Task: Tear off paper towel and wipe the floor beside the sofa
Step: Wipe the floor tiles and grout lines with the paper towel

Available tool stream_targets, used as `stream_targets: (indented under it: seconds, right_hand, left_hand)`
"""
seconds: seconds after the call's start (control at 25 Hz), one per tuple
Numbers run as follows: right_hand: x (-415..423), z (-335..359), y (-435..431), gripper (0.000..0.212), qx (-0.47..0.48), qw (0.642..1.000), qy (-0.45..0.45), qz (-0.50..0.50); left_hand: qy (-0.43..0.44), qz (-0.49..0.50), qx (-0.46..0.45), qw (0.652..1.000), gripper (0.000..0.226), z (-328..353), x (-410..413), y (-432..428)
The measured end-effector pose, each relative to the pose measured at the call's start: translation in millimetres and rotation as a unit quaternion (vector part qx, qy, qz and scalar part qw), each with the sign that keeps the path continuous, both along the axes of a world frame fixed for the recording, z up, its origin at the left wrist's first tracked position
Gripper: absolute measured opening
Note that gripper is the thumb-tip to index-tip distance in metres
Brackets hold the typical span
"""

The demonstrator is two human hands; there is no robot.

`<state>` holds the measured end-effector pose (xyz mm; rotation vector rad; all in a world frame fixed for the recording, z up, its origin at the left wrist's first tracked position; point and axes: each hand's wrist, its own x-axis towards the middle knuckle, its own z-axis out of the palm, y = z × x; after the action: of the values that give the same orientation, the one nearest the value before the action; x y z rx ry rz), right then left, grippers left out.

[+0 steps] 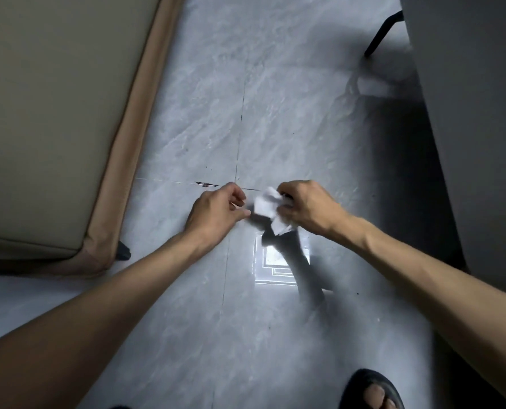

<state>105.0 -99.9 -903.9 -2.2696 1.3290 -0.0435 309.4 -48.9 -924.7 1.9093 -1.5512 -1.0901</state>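
Right hand grip: right hand (308, 206) has its fingers curled round a paper towel (268, 206) and is clamped on it.
Left hand grip: left hand (219, 211) has curled fingers, with the thumb reaching toward the towel. Blur hides whether it touches or pinches the paper.
Towel position: between the two hands, sticking out to the left of and below the right hand's fingers, over the floor (290, 128).
Towel look: white, crumpled into a small wad, with one loose corner hanging down.
Floor: grey marbled tiles, with small dark marks (207, 184) on the grout line just beyond the left hand.
Sofa: beige sofa (54, 113) with a tan edge, along the left of the floor strip.
Foot: dark sandal (373, 391) at the bottom edge.
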Motion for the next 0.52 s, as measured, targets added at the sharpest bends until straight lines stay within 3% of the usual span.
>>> stream_targets:
  seconds: [0.08, 0.16, 0.28, 0.36, 0.44, 0.52]
  right_hand:
    - [-55, -10, 5, 0.004, -0.103, 0.985, 0.029, -0.138]
    - [-114, -21, 15, 0.010, -0.168, 0.946, 0.063, -0.269]
    - [-154, -41, 17, 0.016, -0.110, 0.878, -0.058, -0.463]
    - [-147, -53, 3, 0.014, -0.083, 0.840, -0.130, -0.521]
    - [-136, -62, -16, 0.010, -0.065, 0.766, -0.217, -0.601]
    - [-121, -64, -17, 0.010, -0.063, 0.783, -0.187, -0.590]
  left_hand:
    - [-0.080, -0.086, -0.015, 0.993, 0.026, -5, -14, 6]
    - [-0.108, -0.143, -0.040, 0.983, 0.027, -7, -32, 11]
    - [-0.118, -0.159, -0.059, 0.978, 0.026, -12, -49, 13]
    - [-0.131, -0.155, -0.064, 0.977, 0.026, -17, -46, 16]
    - [-0.145, -0.151, -0.075, 0.975, 0.026, -23, -39, 16]
    - [-0.163, -0.159, -0.074, 0.971, 0.026, -29, -33, 18]
